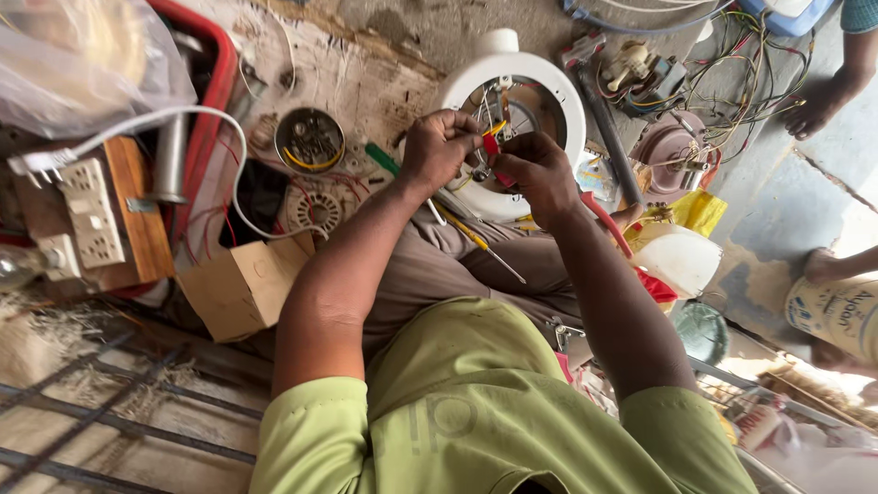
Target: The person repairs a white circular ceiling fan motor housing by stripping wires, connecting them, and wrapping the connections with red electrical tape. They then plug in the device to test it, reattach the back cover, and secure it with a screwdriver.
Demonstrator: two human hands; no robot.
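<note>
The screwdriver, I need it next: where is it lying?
In the head view the screwdriver lies across the person's lap, just below the left hand and the white round housing.

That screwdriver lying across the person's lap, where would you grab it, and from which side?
Probably by the yellow handle end of the screwdriver, which is thicker and lies free on the trousers just below the left hand. Come from above, between the forearms, closing across the handle. The thin metal shaft points down and to the right towards the right forearm, so it gives a poorer hold.
</note>
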